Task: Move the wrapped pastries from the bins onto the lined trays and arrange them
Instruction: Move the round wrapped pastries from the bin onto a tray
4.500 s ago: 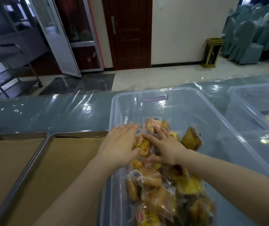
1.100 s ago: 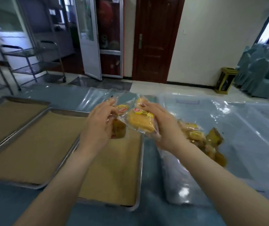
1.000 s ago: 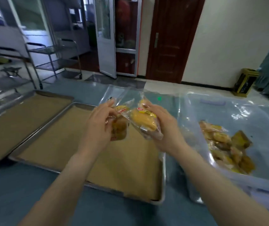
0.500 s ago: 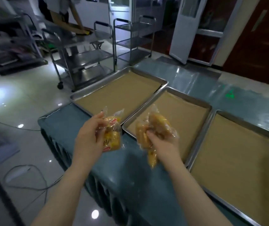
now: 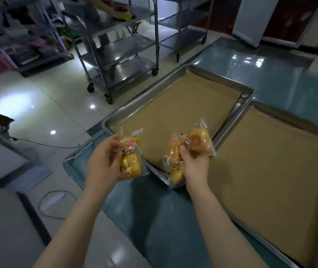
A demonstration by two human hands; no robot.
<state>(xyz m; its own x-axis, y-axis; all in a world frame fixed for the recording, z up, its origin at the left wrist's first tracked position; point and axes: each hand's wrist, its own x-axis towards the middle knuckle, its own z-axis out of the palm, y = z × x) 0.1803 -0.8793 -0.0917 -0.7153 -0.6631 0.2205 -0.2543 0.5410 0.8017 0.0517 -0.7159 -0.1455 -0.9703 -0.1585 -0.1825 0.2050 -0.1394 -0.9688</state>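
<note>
Two hands held wrapped pastries over the surface (image 5: pixel 154 213): the left hand (image 5: pixel 104 163) curled round yellow packets (image 5: pixel 131 165), the right hand (image 5: pixel 194 167) clutching a bunch of packets (image 5: pixel 191 147). One lined tray (image 5: pixel 173 105) lay just beyond them, a second tray (image 5: pixel 270 171) right of the right hand.

Right tray (image 5: pixel 274 180) cut off at the right edge, right hand (image 5: pixel 195 167) fingers hidden behind its wrapped pastries (image 5: pixel 191 146), wrapper print (image 5: pixel 130 167) too blurred to read, shelf clutter (image 5: pixel 24 45) indistinct.
</note>
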